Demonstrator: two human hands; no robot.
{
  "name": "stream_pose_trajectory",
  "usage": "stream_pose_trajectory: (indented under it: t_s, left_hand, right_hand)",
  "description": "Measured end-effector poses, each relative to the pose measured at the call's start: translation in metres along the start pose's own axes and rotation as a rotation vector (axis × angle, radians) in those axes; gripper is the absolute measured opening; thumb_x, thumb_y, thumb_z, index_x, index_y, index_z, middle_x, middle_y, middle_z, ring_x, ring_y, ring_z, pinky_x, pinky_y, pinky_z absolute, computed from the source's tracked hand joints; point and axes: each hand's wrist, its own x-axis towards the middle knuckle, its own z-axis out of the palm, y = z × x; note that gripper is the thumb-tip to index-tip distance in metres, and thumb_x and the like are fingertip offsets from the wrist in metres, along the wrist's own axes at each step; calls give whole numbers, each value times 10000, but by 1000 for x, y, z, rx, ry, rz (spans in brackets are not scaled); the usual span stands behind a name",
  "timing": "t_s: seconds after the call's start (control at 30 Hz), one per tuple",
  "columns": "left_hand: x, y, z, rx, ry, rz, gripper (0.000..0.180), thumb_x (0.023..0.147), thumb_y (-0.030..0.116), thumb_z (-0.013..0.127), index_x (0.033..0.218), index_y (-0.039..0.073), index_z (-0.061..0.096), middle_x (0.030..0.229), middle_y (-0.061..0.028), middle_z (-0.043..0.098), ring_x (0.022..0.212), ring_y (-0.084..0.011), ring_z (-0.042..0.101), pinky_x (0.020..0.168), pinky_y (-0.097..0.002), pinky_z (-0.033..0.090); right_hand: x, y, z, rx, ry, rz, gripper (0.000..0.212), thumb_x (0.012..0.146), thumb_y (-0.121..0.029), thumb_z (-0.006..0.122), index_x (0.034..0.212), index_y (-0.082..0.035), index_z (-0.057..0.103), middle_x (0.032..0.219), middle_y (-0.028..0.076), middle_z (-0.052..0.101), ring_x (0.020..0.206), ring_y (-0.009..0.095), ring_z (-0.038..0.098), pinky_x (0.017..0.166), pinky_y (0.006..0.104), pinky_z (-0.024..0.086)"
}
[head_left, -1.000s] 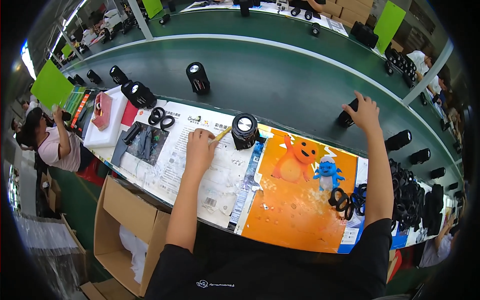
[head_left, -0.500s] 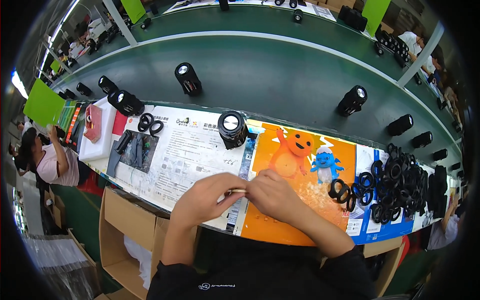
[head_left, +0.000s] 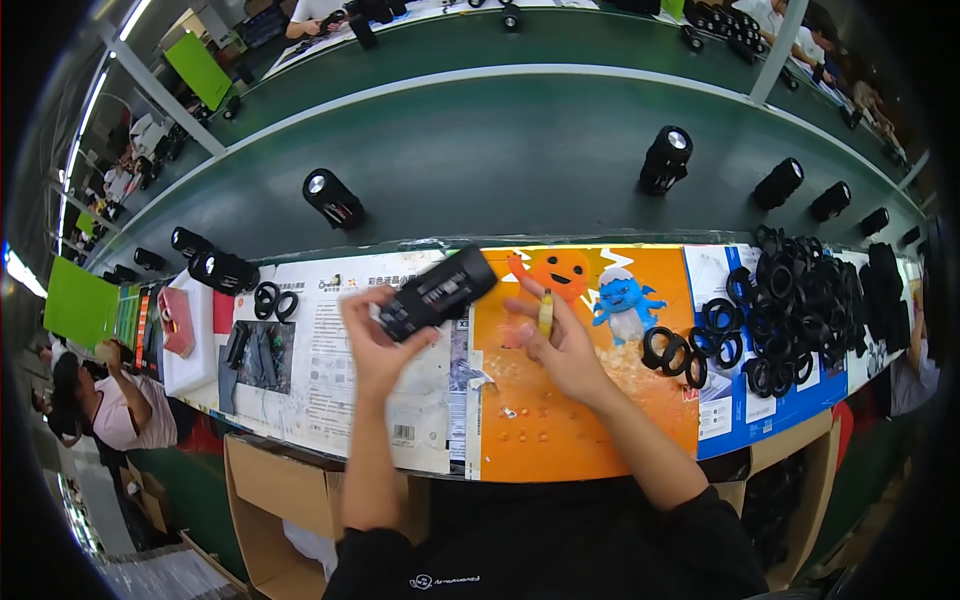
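Black cylinder (head_left: 437, 292) is the big change here: half a second ago it stood upright up near the top edge of the white sheet (head_left: 370, 400), and now it's tipped over in the left hand (head_left: 375, 338), top end aimed at about 2 o'clock. Hands have split up too. They were together down low before, and now they're well apart, one on each side.

Going left to right: the left hand is wrapped round the cylinder's lower-left end, fingers over the far side and thumb along the near edge. It's a bit blurry, so no idea how tight the grip is. Right hand (head_left: 572, 352), around 4 o'clock from the cylinder, is half open over the orange mat (head_left: 590, 425). Thumb and fingers have a small yellow tool (head_left: 545, 312) between them, tip pointing roughly to 12, with the index finger sticking out toward 11.

Around the held one, there's another cylinder (head_left: 334, 199) at 10 to 11 o'clock, one more (head_left: 666, 160) at 2, and the pile of black rings (head_left: 785, 315) at 3.
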Motion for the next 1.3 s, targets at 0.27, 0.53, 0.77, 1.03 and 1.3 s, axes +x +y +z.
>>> stream_pose_trajectory:
  t_s: [0.27,0.53,0.77,1.03,1.3]
  left_hand:
    - [-9,32,99,-87,-542,-389,1009,955,469,910,1682,61,342,1485,-157,532,1204,-269,696,1070,-389,577]
    - [4,18,150,-636,-441,-621,727,997,252,807,1614,36,489,1446,-148,676,1253,-255,724,1057,-394,628]
    - [2,6,142,-713,-403,-666,608,1067,281,773,1561,42,514,1307,-134,729,1109,-232,779,951,-397,670]
    - [-3,7,145,-297,-407,-365,639,1070,308,796,1559,5,517,1332,-94,689,1203,-180,671,1084,-336,545]
    - [-5,10,151,-228,-412,-346,687,1074,307,790,1597,-4,468,1394,-105,656,1247,-195,650,1105,-339,528]
  right_hand:
    - [9,-31,-24,173,57,2,633,1066,-168,826,1590,-2,511,1412,102,710,1258,190,710,1128,354,566]
    - [15,-39,-36,-885,357,-589,405,1201,-291,573,1516,-36,559,1167,230,729,977,387,751,909,426,596]
    - [-12,-71,-53,-565,84,-99,257,1189,-240,584,1172,-11,700,815,98,712,729,194,701,709,359,546]
    - [-14,-76,-51,-537,8,26,268,1181,-225,592,1088,-1,707,733,47,630,678,144,604,657,327,484]
    - [-15,-68,-59,-607,5,-34,236,1162,-194,615,1079,9,703,733,46,619,672,137,576,653,321,468]
